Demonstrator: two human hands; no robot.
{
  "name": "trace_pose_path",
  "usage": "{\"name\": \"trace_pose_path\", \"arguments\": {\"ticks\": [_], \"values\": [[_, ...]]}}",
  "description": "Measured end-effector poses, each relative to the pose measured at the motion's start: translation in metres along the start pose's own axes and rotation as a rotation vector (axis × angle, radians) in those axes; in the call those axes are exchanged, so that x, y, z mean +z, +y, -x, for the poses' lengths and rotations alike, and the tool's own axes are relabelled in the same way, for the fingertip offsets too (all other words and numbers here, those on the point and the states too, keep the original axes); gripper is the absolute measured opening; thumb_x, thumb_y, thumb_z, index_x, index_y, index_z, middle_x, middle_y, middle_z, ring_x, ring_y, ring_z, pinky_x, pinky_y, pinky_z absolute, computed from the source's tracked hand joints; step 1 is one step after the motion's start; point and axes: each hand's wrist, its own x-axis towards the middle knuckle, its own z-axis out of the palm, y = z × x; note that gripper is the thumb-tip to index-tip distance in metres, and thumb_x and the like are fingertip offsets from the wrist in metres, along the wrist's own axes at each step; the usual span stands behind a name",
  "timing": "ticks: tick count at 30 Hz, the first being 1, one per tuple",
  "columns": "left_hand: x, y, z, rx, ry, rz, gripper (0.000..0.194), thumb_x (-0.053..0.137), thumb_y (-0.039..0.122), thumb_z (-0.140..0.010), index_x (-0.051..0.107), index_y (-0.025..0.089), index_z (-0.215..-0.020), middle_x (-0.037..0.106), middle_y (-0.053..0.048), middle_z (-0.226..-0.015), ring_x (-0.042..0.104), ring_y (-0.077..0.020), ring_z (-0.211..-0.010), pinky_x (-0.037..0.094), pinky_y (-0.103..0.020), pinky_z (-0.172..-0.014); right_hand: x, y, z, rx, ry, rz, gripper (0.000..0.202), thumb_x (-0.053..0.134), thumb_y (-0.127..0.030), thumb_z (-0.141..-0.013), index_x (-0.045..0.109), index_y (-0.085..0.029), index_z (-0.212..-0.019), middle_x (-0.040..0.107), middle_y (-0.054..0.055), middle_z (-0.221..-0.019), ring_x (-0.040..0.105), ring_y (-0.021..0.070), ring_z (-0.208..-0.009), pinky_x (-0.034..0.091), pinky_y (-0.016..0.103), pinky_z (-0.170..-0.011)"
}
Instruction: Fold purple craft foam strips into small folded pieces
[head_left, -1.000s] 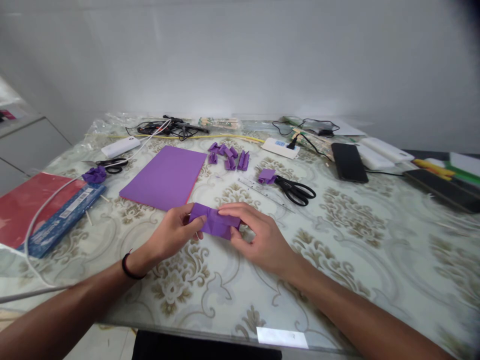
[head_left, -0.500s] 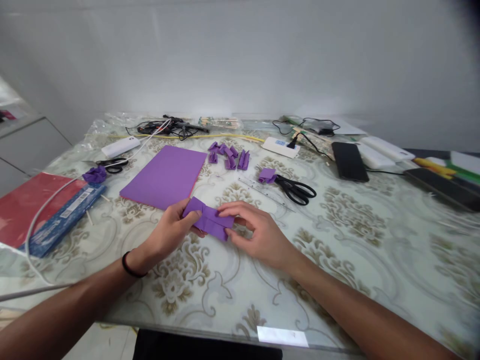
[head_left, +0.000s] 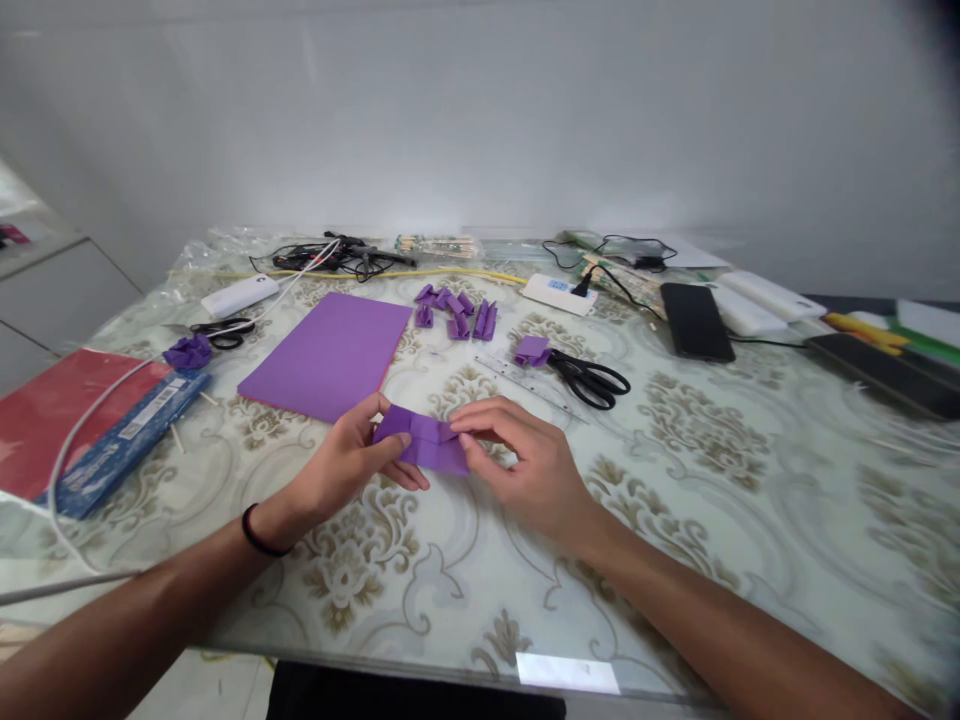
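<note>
Between my hands is a small creased piece of purple paper [head_left: 427, 445], held just above the patterned tabletop. My left hand [head_left: 360, 452] grips its left end, thumb on top and fingers underneath. My right hand [head_left: 521, 460] pinches the right end near its upper corner, where an edge is folded up. Beyond my left hand lies a stack of purple sheets [head_left: 330, 350] with a red edge showing. Farther back sit several small folded purple paper pieces [head_left: 454, 308]. One more folded piece [head_left: 532, 350] rests against the black-handled scissors [head_left: 592, 378].
A clear ruler [head_left: 525, 385] lies beyond my right hand. To the left are a red and blue packet [head_left: 139, 420], crumpled purple paper [head_left: 187, 351], a second pair of scissors [head_left: 225, 332] and a white cable [head_left: 94, 410]. A phone [head_left: 696, 320] and power strip [head_left: 560, 293] stand right.
The purple paper has turned to lie more level, and its right end has moved slightly up. My right fingers have shifted to its upper right corner; more left fingers show beneath.
</note>
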Motion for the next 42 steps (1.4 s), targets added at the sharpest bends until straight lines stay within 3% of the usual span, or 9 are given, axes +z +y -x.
{"name": "trace_pose_path", "arguments": {"ticks": [5, 7, 13, 17, 20, 25, 33, 37, 42], "values": [[0.003, 0.000, 0.004, 0.006, -0.049, -0.141, 0.061, 0.065, 0.032, -0.093, 0.035, 0.022, -0.145, 0.078, 0.000, -0.068, 0.081, -0.0251, -0.071, 0.067, -0.035, -0.067, 0.000, 0.000, 0.000, 0.045, 0.018, 0.002, 0.016, 0.056, -0.011, -0.096, 0.066, -0.023, -0.094, 0.072, 0.006, -0.097, 0.069, 0.0211, -0.094, 0.058, 0.039, -0.085], [0.004, 0.000, 0.007, 0.040, -0.043, -0.290, 0.061, 0.061, 0.029, -0.095, 0.036, 0.023, -0.150, 0.078, 0.000, -0.071, 0.081, -0.0240, -0.072, 0.067, -0.035, -0.071, 0.001, 0.000, 0.001, 0.062, 0.043, 0.001, 0.015, 0.056, -0.012, -0.097, 0.065, -0.023, -0.093, 0.070, 0.006, -0.096, 0.069, 0.0206, -0.092, 0.058, 0.037, -0.081], [0.005, -0.001, 0.008, 0.158, -0.009, -0.605, 0.039, 0.061, 0.020, -0.092, 0.060, 0.024, -0.131, 0.078, 0.002, -0.077, 0.079, -0.0193, -0.070, 0.059, -0.024, -0.065, 0.006, -0.001, 0.004, 0.081, 0.078, -0.020, 0.013, 0.056, -0.015, -0.097, 0.063, -0.024, -0.090, 0.068, 0.005, -0.094, 0.067, 0.0194, -0.086, 0.059, 0.033, -0.072], [0.009, 0.000, 0.007, 0.238, 0.034, -0.780, 0.023, 0.066, 0.022, -0.089, 0.069, 0.023, -0.112, 0.078, 0.001, -0.089, 0.072, -0.0152, -0.069, 0.051, -0.021, -0.061, 0.009, -0.005, 0.005, 0.028, 0.041, 0.010, 0.015, 0.056, -0.013, -0.097, 0.061, -0.024, -0.090, 0.068, 0.004, -0.093, 0.067, 0.0200, -0.086, 0.059, 0.036, -0.078], [0.010, 0.002, 0.007, 0.262, 0.102, -0.847, 0.014, 0.060, 0.023, -0.093, 0.071, 0.022, -0.103, 0.078, 0.002, -0.085, 0.067, -0.0135, -0.067, 0.048, -0.021, -0.062, 0.012, -0.006, 0.006, -0.031, -0.007, 0.001, 0.015, 0.056, -0.011, -0.096, 0.059, -0.026, -0.097, 0.067, 0.004, -0.097, 0.067, 0.0207, -0.090, 0.059, 0.038, -0.082], [0.009, 0.004, 0.006, 0.265, 0.221, -0.838, 0.015, 0.058, 0.018, -0.089, 0.070, 0.021, -0.098, 0.076, 0.002, -0.081, 0.064, -0.0141, -0.065, 0.045, -0.023, -0.061, 0.015, -0.004, 0.010, -0.116, 0.015, 0.025, 0.033, 0.069, -0.013, -0.089, 0.050, -0.029, -0.111, 0.058, 0.007, -0.110, 0.062, 0.0255, -0.104, 0.058, 0.044, -0.088], [0.007, 0.007, 0.007, 0.235, 0.299, -0.735, 0.009, 0.060, 0.018, -0.088, 0.068, 0.019, -0.092, 0.073, 0.002, -0.079, 0.061, -0.0127, -0.065, 0.043, -0.022, -0.061, 0.013, -0.004, 0.011, -0.119, -0.177, 0.313, 0.015, 0.056, -0.021, -0.101, 0.062, -0.023, -0.114, 0.058, 0.014, -0.124, 0.067, 0.0255, -0.099, 0.062, 0.042, -0.078], [0.005, 0.004, 0.004, 0.200, 0.276, -0.673, 0.009, 0.062, 0.020, -0.087, 0.067, 0.018, -0.094, 0.072, 0.002, -0.081, 0.063, -0.0138, -0.069, 0.046, -0.023, -0.063, 0.017, -0.002, 0.012, -0.088, -0.287, 0.421, 0.022, 0.063, -0.028, -0.097, 0.063, -0.016, -0.116, 0.070, 0.016, -0.106, 0.069, 0.0322, -0.095, 0.062, 0.047, -0.073], [0.007, -0.001, 0.003, 0.219, 0.247, -0.659, 0.008, 0.061, 0.018, -0.088, 0.066, 0.019, -0.095, 0.074, 0.002, -0.085, 0.068, -0.0154, -0.077, 0.050, -0.025, -0.071, 0.022, -0.003, 0.015, -0.056, -0.314, 0.430, 0.030, 0.069, -0.018, -0.091, 0.062, -0.014, -0.120, 0.074, 0.012, -0.098, 0.071, 0.0295, -0.090, 0.060, 0.042, -0.075]]}}
